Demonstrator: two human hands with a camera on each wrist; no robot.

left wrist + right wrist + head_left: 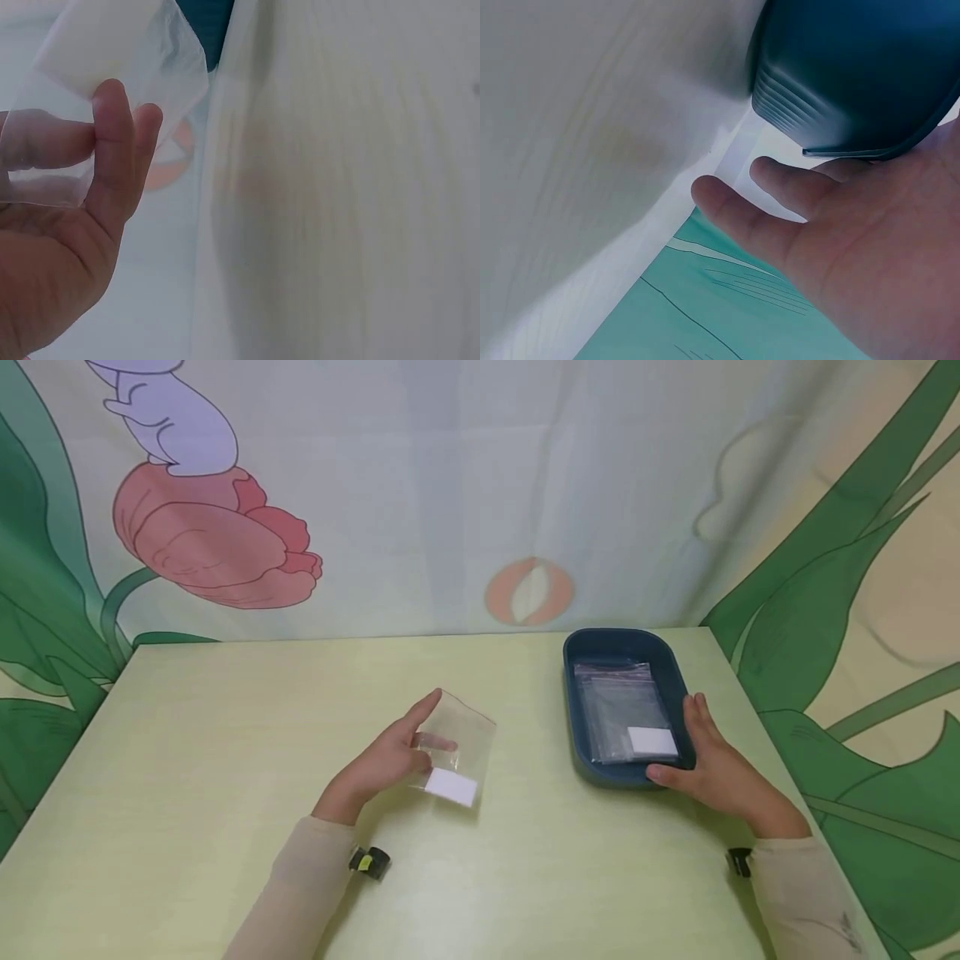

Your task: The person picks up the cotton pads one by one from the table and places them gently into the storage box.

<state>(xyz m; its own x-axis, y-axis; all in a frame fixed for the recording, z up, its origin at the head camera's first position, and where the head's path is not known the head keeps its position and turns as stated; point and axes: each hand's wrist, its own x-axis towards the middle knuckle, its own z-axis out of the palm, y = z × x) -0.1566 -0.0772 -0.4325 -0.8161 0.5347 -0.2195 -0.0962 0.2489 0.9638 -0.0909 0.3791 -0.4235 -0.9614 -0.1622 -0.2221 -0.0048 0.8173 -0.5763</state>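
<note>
A clear zip bag (468, 739) with a white label panel (451, 786) is held above the table by my left hand (386, 768). In the left wrist view, some fingers lie in front of the bag (172, 64) and others show through its film. My right hand (716, 777) rests against the right side of a dark blue tray (572, 718), thumb at the near rim. Its other fingers are extended along the outside of the tray (840, 97) in the right wrist view. More clear zip bags (611, 710) lie in the tray, the top one with a white panel.
The pale wood-grain table (225, 760) spreads left of the hands and in front of them. Behind it hangs a curtain (420, 485) with printed flowers and leaves. The tray stands near the table's back right corner.
</note>
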